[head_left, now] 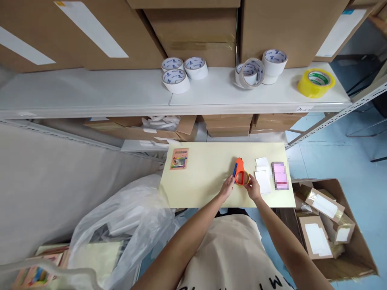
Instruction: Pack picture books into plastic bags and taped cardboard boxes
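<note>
An orange tape dispenser (pixel 240 165) with a blue part on its left side is held over the pale yellow tabletop (pixel 205 173). My left hand (pixel 227 187) is closed on the dispenser's lower left side. On its right, my right hand (pixel 253 188) pinches the edge of a tape roll (pixel 247 177) with a yellowish rim, which sits against the dispenser. Whether the roll is fully seated in it I cannot tell. White cards (pixel 263 179) lie just right of my right hand, beside a pink blurred pack (pixel 280 176). A pink booklet (pixel 179 158) lies at the table's far left.
Above the table, a grey shelf (pixel 121 90) bears white-sided tape rolls (pixel 176 81), a yellow tape roll (pixel 316 83) and large cartons (pixel 193 32). An open carton (pixel 350 266) of small boxes stands on the floor at right. Clear plastic sheeting (pixel 121 213) bulges at left.
</note>
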The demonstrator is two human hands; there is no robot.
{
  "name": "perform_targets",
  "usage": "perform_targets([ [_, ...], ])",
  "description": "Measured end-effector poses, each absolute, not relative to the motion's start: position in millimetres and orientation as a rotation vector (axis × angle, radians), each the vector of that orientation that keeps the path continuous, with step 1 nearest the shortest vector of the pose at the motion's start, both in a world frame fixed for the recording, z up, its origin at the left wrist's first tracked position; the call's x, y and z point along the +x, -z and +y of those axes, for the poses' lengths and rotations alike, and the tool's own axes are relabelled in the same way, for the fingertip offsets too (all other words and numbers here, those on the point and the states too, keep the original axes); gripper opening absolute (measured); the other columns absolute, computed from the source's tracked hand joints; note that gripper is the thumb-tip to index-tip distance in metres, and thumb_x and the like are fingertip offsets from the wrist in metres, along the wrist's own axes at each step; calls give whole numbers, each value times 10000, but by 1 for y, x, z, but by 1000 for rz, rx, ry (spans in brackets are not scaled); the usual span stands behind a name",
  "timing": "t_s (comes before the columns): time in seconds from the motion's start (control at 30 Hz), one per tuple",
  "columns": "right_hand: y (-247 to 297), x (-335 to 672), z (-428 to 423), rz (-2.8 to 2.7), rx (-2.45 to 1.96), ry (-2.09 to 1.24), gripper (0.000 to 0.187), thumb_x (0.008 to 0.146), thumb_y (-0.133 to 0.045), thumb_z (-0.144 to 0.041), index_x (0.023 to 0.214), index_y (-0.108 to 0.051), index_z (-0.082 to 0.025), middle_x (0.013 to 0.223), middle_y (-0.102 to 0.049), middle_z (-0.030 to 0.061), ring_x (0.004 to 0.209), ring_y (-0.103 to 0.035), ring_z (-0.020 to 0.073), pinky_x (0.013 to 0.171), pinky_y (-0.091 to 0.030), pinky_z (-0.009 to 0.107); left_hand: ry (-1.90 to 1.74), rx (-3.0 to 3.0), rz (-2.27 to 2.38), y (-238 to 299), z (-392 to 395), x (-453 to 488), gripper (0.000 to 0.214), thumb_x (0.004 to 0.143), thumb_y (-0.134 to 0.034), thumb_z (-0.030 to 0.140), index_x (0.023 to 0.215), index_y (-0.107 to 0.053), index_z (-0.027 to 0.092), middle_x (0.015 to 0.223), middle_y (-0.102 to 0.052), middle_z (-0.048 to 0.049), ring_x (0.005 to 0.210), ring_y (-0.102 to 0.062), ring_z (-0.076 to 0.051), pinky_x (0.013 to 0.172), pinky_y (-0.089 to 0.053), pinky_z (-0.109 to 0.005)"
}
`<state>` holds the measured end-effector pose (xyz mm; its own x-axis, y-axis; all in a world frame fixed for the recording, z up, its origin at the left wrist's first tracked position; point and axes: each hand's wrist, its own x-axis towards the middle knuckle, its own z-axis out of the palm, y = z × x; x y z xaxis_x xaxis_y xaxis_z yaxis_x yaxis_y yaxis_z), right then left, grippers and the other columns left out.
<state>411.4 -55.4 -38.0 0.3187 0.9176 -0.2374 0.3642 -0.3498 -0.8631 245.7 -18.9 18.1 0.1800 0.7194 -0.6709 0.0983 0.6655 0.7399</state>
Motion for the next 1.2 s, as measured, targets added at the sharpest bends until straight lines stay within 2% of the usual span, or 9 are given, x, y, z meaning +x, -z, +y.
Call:
perform_targets([
  [0.17, 45, 417, -55, -1121, -1885, -1032, 592, 703, -649, -260, 1282, -556, -180, 796, -586, 7, 702, -582, 183, 723, -541, 388, -466, 777, 1324, -18, -16, 248, 633, 868, -459, 646, 1397, -458, 298, 1526, -417, -99, 1363, -437, -270, 1040, -420, -449],
  [0.33, 53, 419, -60, -1091, -1858, -1136, 668, 735, -635, -359, 1355, -484, -159, 759, -574, -11, 698, -595, 182, 735, -538, 390, -408, 745, 1307, -18, -15, 246, 664, 861, -433, 673, 1422, -407, 318, 1545, -386, -97, 1369, -428, -269, 1036, -411, -445],
  [0.47, 52, 417, -66, -999, -1848, -1220, 771, 740, -599, -469, 1408, -396, -143, 888, -600, 38, 752, -631, 189, 734, -546, 384, -328, 684, 1288, -17, -19, 242, 650, 857, -412, 692, 1403, -413, 339, 1567, -353, -77, 1392, -400, -272, 1048, -387, -461],
  [0.57, 45, 414, -73, -917, -1903, -1178, 821, 727, -595, -534, 1413, -370, -145, 1001, -599, 85, 766, -642, 197, 687, -550, 367, -294, 638, 1300, -17, -25, 228, 641, 846, -442, 684, 1370, -455, 315, 1561, -359, -105, 1387, -412, -287, 1036, -392, -453],
  [0.73, 22, 406, -76, -988, -1987, -910, 670, 796, -533, -544, 1348, -438, -175, 980, -610, 86, 621, -567, 162, 589, -526, 341, -289, 611, 1366, -22, -37, 182, 588, 811, -554, 628, 1260, -549, 248, 1456, -495, -159, 1287, -530, -305, 997, -416, -449],
  [0.9, -5, 379, -60, -1144, -1915, -770, 531, 835, -504, -423, 1302, -478, -171, 944, -620, 74, 614, -551, 158, 615, -515, 338, -395, 635, 1458, -30, -47, 124, 520, 704, -713, 540, 1094, -631, 206, 1242, -661, -165, 1103, -652, -288, 927, -466, -421],
  [1.0, -16, 346, -44, -1262, -1842, -833, 450, 830, -497, -403, 1199, -552, -151, 866, -621, 70, 605, -560, 168, 610, -513, 340, -535, 644, 1516, -38, -52, 81, 501, 681, -736, 500, 1062, -647, 186, 1181, -687, -161, 1036, -678, -274, 888, -491, -393],
  [1.1, -23, 298, -31, -1416, -1753, -970, 390, 827, -480, -418, 1086, -606, -155, 783, -628, 55, 535, -538, 157, 533, -492, 314, -720, 637, 1615, -45, -61, 27, 501, 702, -708, 500, 1087, -643, 187, 1181, -684, -143, 1031, -677, -269, 866, -509, -381],
  [1.2, -27, 237, -26, -1633, -1629, -1134, 343, 824, -480, -427, 989, -645, -176, 750, -657, 51, 512, -549, 153, 498, -485, 294, -829, 712, 1784, -49, -76, -34, 388, 752, -658, 452, 1046, -657, 198, 1091, -715, -110, 978, -685, -249, 843, -521, -353],
])
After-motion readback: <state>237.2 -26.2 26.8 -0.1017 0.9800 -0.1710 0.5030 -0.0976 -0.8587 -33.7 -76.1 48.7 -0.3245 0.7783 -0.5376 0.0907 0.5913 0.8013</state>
